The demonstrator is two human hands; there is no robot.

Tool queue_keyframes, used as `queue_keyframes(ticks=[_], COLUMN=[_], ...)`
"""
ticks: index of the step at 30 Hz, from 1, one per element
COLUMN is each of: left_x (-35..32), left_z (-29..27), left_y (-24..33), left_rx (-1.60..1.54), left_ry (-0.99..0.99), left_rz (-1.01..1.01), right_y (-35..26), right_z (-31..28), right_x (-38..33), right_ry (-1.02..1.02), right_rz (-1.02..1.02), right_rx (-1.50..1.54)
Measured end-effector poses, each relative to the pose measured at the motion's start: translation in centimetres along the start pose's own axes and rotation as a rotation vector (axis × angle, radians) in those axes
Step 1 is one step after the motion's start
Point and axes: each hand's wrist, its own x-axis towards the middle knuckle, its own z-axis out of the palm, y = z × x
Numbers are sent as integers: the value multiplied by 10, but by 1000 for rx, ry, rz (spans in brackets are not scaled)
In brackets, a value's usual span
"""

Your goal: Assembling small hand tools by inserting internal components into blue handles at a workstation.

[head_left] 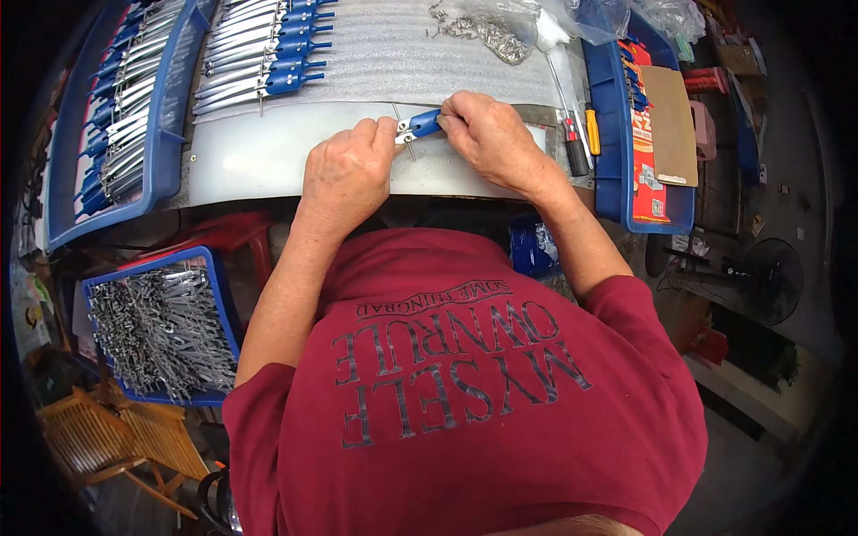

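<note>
Over the front of the white work surface (pixel 259 156), both hands grip one blue-and-silver hinged hand tool (pixel 426 123). My left hand (pixel 347 171) is closed around its silver end, which is mostly hidden in the fist. The fingers of my right hand (pixel 494 141) pinch the blue end. Between the hands, a thin metal pin sticks out on both sides of the silver joint. Beyond my left hand, similar blue-and-silver tools (pixel 288 79) lie side by side in a row on a grey foam sheet (pixel 384 54).
At left, a blue bin (pixel 166 116) holds more such tools; below it, another blue bin (pixel 225 299) is heaped with metal parts. Small metal pins (pixel 500 41) lie at the back. Right are a yellow-handled screwdriver (pixel 593 134), a red-and-black-handled one (pixel 576 152) and a blue bin (pixel 610 152) with cardboard.
</note>
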Motion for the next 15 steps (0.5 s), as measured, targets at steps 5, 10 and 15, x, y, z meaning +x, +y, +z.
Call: queue_keyframes(ticks=[5, 10, 15], left_x=[1, 1, 0], left_z=[-1, -1, 0], left_y=[0, 0, -1], left_rx=[-21, -42, -36], left_ry=[-8, -16, -30], left_rz=[-9, -28, -38], right_y=[0, 2, 3], right_z=[-2, -7, -5], right_x=[1, 1, 0], right_ry=[16, -41, -18], right_rz=[-25, 26, 4], right_rx=[4, 131, 122])
